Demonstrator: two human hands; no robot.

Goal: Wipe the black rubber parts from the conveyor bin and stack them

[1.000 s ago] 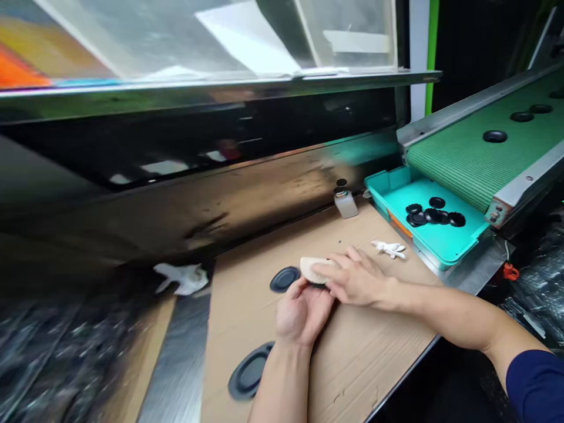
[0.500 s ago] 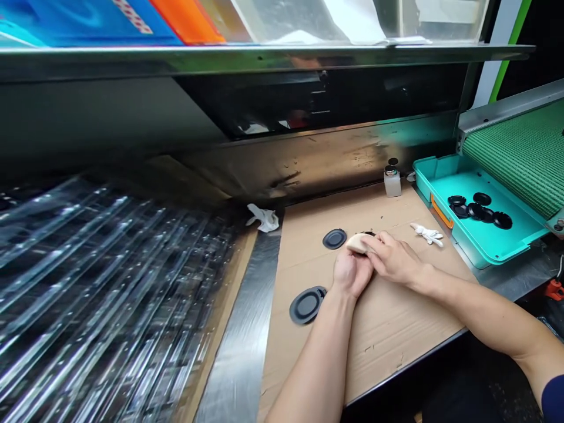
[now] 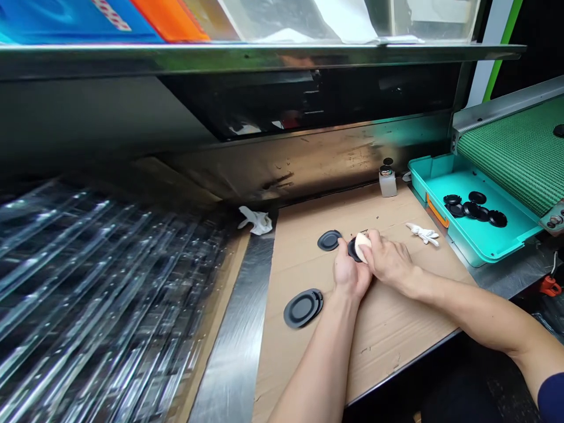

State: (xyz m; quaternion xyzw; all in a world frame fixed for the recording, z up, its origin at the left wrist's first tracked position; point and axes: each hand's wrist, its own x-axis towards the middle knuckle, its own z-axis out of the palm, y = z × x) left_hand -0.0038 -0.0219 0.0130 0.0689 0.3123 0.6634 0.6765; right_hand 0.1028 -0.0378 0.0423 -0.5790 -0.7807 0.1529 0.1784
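My left hand (image 3: 351, 270) is closed around a small round black plastic part (image 3: 353, 249), held above the cardboard sheet (image 3: 317, 376). With bent fingers my right hand (image 3: 388, 258) presses a cream-coloured pad (image 3: 363, 245) against that part's face; the pad covers its right side. Just left of the hands lies a black oval part with a raised ring (image 3: 329, 240). Nearer to me, overlapping black parts of the same look (image 3: 303, 308) rest beside my left forearm.
A turquoise tray (image 3: 489, 249) with several black round parts stands right, by a green conveyor belt (image 3: 502, 158). A small bottle (image 3: 388, 183) and white crumpled gloves (image 3: 423, 234) lie near the back. Stacked clear plastic trays (image 3: 101, 305) fill the left. A metal shelf (image 3: 264, 59) hangs above.
The cream pad has turned from lying flat across the part to a steeper angle, uncovering the part's left side. A black part now shows on the conveyor. The view has shifted slightly.
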